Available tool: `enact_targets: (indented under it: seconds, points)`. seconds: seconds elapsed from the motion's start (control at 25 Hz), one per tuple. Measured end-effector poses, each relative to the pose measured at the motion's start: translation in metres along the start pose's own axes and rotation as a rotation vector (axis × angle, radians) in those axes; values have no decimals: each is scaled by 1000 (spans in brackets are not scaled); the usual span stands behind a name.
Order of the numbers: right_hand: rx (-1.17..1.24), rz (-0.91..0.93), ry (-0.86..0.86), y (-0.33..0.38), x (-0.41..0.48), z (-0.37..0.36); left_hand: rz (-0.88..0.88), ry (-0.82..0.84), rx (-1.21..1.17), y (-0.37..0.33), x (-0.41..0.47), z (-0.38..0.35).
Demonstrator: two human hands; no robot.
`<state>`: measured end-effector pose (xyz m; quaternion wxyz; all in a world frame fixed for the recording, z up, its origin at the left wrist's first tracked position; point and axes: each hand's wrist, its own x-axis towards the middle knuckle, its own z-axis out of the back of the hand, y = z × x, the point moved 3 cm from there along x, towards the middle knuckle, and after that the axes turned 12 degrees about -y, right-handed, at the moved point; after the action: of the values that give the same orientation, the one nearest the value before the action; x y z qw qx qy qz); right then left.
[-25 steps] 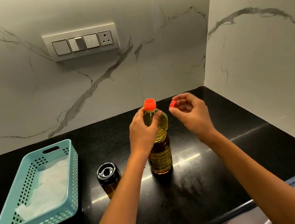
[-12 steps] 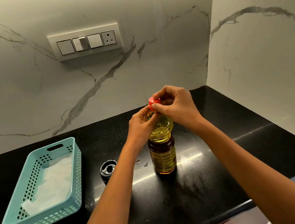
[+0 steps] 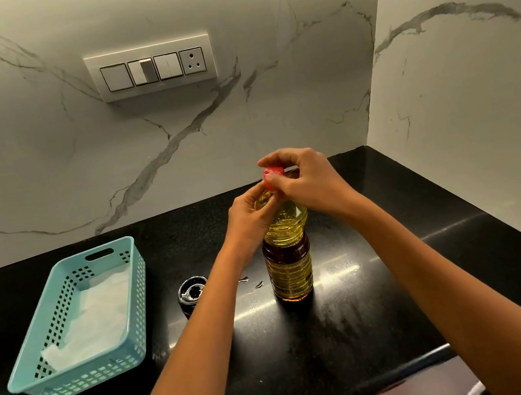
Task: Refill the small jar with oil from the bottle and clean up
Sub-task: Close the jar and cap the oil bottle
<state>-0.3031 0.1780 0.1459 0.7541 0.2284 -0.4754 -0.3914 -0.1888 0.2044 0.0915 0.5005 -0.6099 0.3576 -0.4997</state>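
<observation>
The oil bottle stands upright on the black counter, yellow oil inside and a dark label band around its middle. My left hand grips its neck. My right hand is closed over the red cap on top of the bottle. The small dark jar stands left of the bottle, partly hidden by my left forearm, its black top facing up.
A teal plastic basket with white paper towels lies at the left. A few oil drops lie on the counter between jar and bottle. Marble walls close the back and right; a switch panel hangs on the back wall.
My right hand moved left from beside the bottle, carrying the red cap, and now sits on the bottle top. The left hand kept its hold on the neck.
</observation>
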Motion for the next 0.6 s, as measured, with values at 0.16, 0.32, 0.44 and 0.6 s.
enact_targets:
  seconds: [0.16, 0.32, 0.44, 0.6]
  points:
    - [-140, 103, -33, 1, 0, 2, -39, -48, 23, 3, 0, -2]
    - [-331, 147, -172, 3, 2, -9, -48, -88, 53, 6, 2, 0]
    - [-287, 129, -69, 0, 3, -8, -53, -96, 60, 5, 1, -2]
    - [-234, 124, -44, -2, -1, -5, -98, -107, 102, 5, 1, -4]
